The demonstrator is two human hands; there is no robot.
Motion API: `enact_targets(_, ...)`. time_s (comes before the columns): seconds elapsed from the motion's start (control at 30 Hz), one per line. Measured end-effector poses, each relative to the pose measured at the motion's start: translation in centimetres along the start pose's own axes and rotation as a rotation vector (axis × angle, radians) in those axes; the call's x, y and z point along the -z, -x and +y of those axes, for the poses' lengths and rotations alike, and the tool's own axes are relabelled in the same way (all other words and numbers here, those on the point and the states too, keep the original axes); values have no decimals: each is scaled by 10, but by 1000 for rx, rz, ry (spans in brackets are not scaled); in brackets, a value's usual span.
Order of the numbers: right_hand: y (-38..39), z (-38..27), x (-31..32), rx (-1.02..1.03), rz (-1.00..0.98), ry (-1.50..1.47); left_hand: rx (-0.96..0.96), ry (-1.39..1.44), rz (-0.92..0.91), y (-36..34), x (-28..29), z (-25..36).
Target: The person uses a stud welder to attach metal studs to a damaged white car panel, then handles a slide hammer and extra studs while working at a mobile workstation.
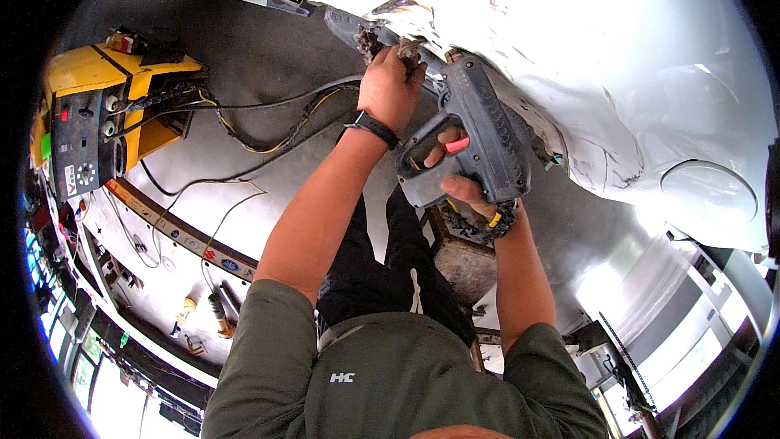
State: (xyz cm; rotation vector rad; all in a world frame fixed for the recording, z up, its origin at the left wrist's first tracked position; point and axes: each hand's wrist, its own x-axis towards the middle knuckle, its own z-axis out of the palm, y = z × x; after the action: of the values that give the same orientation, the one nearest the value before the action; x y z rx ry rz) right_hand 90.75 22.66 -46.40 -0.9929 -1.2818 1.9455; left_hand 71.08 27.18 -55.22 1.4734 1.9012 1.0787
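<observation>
With the dented white car panel unrepaired, the right hand grips the dent-puller gun while the left hand clenches its tip.

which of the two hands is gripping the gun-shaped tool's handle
The right hand, wrapped around the grey tool by its red trigger; the left hand, with the black wristband, grips higher up at the panel edge.

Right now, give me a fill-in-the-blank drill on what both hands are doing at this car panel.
1. The right hand grips a dark grey gun-shaped tool with a ____ trigger.
2. The left hand wears a black ____ at the wrist.
3. The tool's nose meets the dented ____ car panel.
4. Cables run to a ____ machine on the floor.

Missing words: red; band; white; yellow
</observation>
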Motion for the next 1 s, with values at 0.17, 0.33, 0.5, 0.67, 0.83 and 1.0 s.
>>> enact_targets(0.17, -1, -1, -4, 17, 15, -46, 26, 5, -30, 0, 1, 1)
enact_targets(0.33, -1, 1, -5, 36, 17, -74, 21, -6, -48, -1, 4, 1)
enact_targets(0.5, 3, 14, 1, -1, 9, -106, 31, -12, -47, -1, 3, 1)
enact_targets(0.67, 4, 16, -5, 7, 69, -125, 34, -25, -72, -2, 6, 3)
enact_targets(0.83, -1, 6, -8, 19, 16, -99, 28, -30, -64, 0, 4, -5)
enact_targets(1.0, 0, 7, -6, 50, 37, -114, 23, -12, -67, 1, 7, 0)
